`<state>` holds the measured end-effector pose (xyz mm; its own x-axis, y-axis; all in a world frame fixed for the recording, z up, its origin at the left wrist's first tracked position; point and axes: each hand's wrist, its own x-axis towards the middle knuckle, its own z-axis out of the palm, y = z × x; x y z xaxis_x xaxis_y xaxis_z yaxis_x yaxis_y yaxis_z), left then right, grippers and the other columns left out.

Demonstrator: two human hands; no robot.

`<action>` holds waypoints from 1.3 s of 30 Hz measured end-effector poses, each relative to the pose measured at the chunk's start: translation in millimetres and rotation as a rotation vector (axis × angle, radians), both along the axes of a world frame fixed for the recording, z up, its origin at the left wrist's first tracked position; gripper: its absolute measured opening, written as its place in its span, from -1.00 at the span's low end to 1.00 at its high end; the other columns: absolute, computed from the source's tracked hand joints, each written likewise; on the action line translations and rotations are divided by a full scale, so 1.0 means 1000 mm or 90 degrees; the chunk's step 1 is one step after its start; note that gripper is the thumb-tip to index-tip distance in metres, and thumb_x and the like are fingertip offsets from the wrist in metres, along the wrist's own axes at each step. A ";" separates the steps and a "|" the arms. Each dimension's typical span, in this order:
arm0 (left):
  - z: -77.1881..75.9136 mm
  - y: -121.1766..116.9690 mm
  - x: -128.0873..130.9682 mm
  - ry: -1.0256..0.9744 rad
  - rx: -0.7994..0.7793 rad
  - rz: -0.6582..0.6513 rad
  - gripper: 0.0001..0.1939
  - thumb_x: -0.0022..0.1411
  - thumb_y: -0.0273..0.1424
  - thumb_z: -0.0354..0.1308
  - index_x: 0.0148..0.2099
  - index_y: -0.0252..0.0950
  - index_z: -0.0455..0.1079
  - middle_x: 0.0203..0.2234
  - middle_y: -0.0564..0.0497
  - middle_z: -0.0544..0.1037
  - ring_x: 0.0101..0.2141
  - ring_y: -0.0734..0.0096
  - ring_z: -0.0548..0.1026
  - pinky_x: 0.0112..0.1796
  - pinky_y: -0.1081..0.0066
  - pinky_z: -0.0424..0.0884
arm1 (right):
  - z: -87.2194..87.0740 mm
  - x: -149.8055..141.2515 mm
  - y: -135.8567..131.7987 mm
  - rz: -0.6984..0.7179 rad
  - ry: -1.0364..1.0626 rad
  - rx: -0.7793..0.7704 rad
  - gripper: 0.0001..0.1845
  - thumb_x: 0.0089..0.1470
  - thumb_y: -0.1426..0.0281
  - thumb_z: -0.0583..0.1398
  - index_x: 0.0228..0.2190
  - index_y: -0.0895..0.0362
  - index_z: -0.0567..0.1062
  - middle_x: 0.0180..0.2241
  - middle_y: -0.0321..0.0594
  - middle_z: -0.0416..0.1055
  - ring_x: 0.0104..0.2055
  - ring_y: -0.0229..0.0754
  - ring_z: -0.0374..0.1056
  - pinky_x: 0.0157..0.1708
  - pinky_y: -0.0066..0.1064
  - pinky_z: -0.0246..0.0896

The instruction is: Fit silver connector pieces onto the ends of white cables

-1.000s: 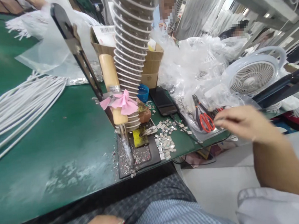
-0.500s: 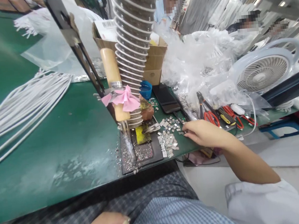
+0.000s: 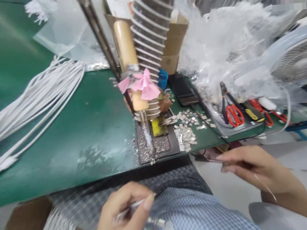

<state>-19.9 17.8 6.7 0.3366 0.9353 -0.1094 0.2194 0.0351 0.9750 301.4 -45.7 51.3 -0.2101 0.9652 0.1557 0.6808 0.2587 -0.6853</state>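
Green bench [image 3: 64, 136]: below its edge, your left hand [image 3: 112, 221] pinches white cable [image 3: 136, 204] thumb-to-forefinger; your right hand [image 3: 264, 170], fingertips nearly together, contents unclear.

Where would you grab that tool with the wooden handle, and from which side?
Probably the upper wooden handle, from the near side: it stands nearly upright, metal end down, its top rising above the pink bow. The ringed hose crowds its right, a dark bar its left.
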 end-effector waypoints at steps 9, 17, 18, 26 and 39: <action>0.001 -0.006 0.012 -0.084 -0.105 -0.026 -0.86 0.23 -0.41 0.24 -0.40 -0.29 0.44 -0.65 0.11 0.47 -0.63 0.54 0.40 -0.58 0.59 0.33 | -0.049 -0.093 0.010 0.087 0.218 -0.068 -0.85 0.21 0.52 0.15 -0.25 0.02 0.44 -0.12 -0.19 0.58 -0.12 -0.20 0.53 -0.20 -0.37 0.46; -0.001 -0.007 0.013 -0.171 -0.058 -0.028 -0.88 0.21 -0.57 0.22 -0.32 -0.26 0.52 -0.37 0.03 0.67 -0.41 0.48 0.59 -0.42 0.58 0.46 | -0.051 -0.115 0.025 -0.006 0.402 -0.126 -0.90 0.24 0.36 0.16 -0.35 0.05 0.39 -0.48 -0.32 0.35 -0.48 -0.30 0.31 -0.55 -0.49 0.23; -0.001 -0.006 0.014 -0.177 -0.052 -0.031 -0.87 0.20 -0.58 0.22 -0.33 -0.26 0.52 -0.35 0.03 0.66 -0.40 0.49 0.59 -0.42 0.59 0.45 | -0.053 -0.118 0.024 -0.011 0.416 -0.151 -0.89 0.25 0.33 0.15 -0.36 0.05 0.37 -0.49 -0.32 0.34 -0.48 -0.29 0.32 -0.54 -0.47 0.24; 0.001 -0.002 0.019 -0.150 -0.017 -0.062 -0.86 0.16 -0.59 0.20 -0.42 -0.30 0.43 -0.44 0.04 0.59 -0.46 0.51 0.51 -0.45 0.55 0.40 | -0.060 -0.123 0.024 0.001 0.459 -0.131 -0.94 0.26 0.39 0.15 -0.31 0.03 0.35 -0.47 -0.34 0.35 -0.46 -0.30 0.32 -0.48 -0.48 0.27; -0.005 -0.001 0.017 -0.197 -0.083 -0.082 -0.84 0.16 -0.58 0.20 -0.44 -0.30 0.36 -0.45 0.06 0.53 -0.48 0.53 0.42 -0.47 0.56 0.32 | -0.063 -0.115 0.028 0.095 0.364 -0.041 -0.83 0.19 0.54 0.17 -0.21 0.04 0.41 -0.30 -0.24 0.38 -0.31 -0.26 0.36 -0.42 -0.47 0.29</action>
<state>-2.8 16.7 1.7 0.4861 0.8682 -0.0993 -0.0754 0.1549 0.9851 186.2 -18.0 -11.8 -0.2440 0.9431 0.2257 0.1582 0.2684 -0.9502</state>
